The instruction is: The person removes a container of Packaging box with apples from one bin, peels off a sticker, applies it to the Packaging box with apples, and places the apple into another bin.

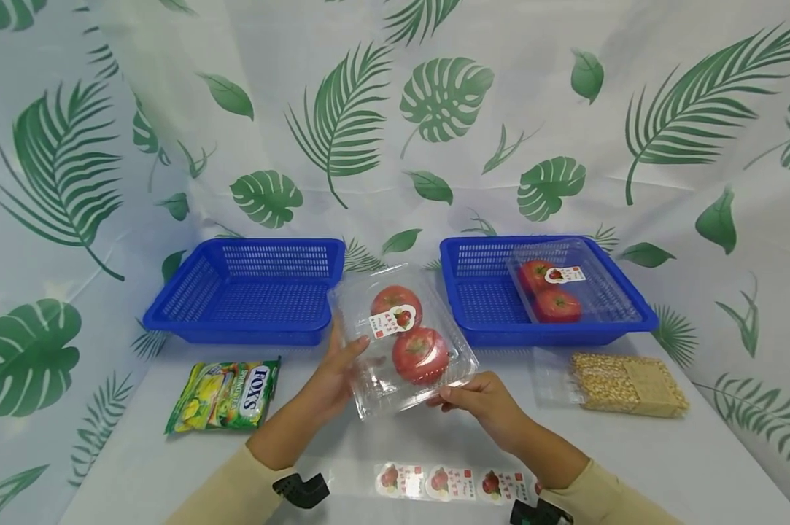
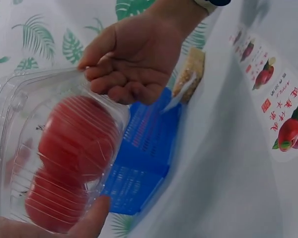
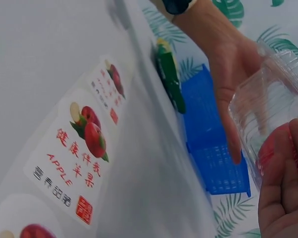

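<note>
In the head view a clear plastic clamshell box (image 1: 349, 306) with two red apples (image 1: 420, 355) is held up, tilted, above the table between the baskets. A white sticker (image 1: 392, 321) with an apple picture is on its lid. My left hand (image 1: 337, 370) grips the box's left side, thumb over the top and fingers underneath. At the lower right corner, my right hand (image 1: 489, 405) pinches the edge between thumb and curled fingers, which the left wrist view shows from the other side. A strip of several apple stickers (image 1: 450, 483) lies on the table below the box.
A blue basket (image 1: 237, 334) stands at the back left. Another blue basket (image 1: 539, 335) at the back right holds a second stickered box of apples (image 1: 605, 292). A green FOX'S candy bag (image 1: 224, 397) lies at left, a bag of yellow kernels (image 1: 608, 383) at right.
</note>
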A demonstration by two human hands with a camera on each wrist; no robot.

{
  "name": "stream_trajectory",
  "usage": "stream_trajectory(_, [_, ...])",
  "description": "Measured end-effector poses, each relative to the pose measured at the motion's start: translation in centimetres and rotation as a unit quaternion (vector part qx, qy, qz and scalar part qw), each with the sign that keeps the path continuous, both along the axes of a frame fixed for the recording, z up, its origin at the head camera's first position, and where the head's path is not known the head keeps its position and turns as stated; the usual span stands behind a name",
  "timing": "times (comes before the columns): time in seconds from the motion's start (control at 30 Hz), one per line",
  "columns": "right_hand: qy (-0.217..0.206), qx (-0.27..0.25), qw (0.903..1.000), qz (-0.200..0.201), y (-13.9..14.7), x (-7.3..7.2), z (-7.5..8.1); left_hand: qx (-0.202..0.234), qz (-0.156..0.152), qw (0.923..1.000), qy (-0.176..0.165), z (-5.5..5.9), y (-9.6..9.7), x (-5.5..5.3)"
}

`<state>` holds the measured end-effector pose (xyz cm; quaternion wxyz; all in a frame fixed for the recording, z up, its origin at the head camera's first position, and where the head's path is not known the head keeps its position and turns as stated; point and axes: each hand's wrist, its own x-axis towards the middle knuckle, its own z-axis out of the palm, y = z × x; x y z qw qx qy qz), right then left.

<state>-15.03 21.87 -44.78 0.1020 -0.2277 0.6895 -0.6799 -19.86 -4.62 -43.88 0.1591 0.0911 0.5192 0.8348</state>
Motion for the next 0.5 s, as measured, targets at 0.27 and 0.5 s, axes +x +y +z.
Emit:
stream_trajectory(0.27, [0.001,-0.014,0.9994,-0.030,0.7,-0.3,0.3,-0.004,-0.013,0.9999,-0.003,0.6,0.9,0.1])
stream_trajectory(0.5, [0.006,0.018,0.9989,-0.042,1.1,-0.7,0.9,-0.014,0.029,0.9992,-0.025,0.9,2.2,-1.0])
